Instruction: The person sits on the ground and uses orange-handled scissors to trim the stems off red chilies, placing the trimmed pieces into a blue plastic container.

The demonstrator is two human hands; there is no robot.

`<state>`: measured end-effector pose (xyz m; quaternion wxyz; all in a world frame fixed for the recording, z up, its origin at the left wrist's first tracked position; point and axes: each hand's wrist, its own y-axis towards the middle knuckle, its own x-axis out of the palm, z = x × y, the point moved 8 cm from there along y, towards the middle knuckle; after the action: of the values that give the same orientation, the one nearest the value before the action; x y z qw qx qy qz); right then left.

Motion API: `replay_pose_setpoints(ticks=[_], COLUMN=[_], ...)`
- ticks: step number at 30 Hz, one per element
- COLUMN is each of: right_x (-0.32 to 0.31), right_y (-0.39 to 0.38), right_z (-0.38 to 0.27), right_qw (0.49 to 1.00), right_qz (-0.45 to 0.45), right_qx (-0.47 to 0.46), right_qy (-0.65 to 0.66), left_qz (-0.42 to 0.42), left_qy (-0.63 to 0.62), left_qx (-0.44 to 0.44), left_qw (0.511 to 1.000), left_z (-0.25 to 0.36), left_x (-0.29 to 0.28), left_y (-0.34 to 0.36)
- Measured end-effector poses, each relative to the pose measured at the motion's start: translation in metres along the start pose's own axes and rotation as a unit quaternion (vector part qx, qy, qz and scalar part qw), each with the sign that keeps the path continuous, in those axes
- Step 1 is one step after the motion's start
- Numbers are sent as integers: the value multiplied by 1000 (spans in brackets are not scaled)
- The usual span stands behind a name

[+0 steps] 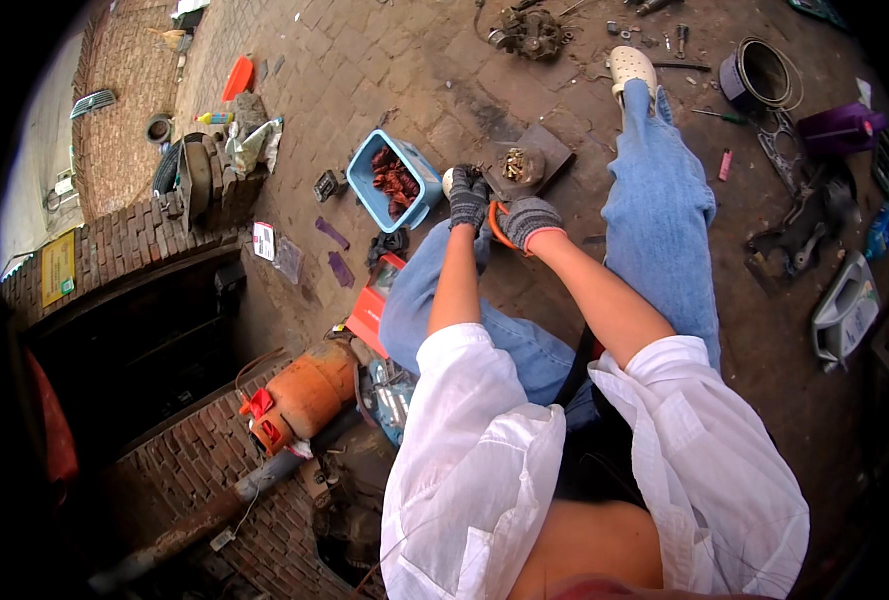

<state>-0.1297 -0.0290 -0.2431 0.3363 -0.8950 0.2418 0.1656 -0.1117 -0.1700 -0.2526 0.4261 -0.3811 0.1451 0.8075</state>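
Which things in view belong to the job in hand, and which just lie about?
Apparently the job:
orange-handled tool, in the right hand
blue tub
reddish pieces inside it
dark plate

Apparently lying about:
purple jug
grey canister
orange gas cylinder

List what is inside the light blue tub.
The light blue tub holds a heap of reddish-brown, copper-coloured pieces. The heap covers much of the tub's bottom, so anything underneath cannot be seen.
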Motion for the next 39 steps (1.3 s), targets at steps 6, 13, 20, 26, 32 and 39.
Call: replay_pose_setpoints(ticks=[6, 13, 20, 26, 32, 39], right_x=[13, 13, 30, 18, 57, 53], right_y=[6, 3, 14, 7, 26, 11], right_z=[8, -6, 14, 20, 21, -3], right_qw=[998, 999, 998, 996, 996, 978], right_qz=[-14, -39, -22, -19, -77, -203], right_qx=[-19, -24, -44, -27, -52, -48], right_qy=[-52, -29, -38, 81, 16, 1], left_qz=[-15, -53, -75, -98, -123, -15], left_qy=[24, -17, -19, -110, -285, -346], left_qx=[-26, -56, -103, -179, -218, -285], left_qw=[999, 997, 992, 973, 925, 894], left_z=[15, -43, -38, -22, -45, -65], left_x=[7, 19, 32, 29, 26, 6], left_y=[-5, 11, 14, 8, 4, -4])
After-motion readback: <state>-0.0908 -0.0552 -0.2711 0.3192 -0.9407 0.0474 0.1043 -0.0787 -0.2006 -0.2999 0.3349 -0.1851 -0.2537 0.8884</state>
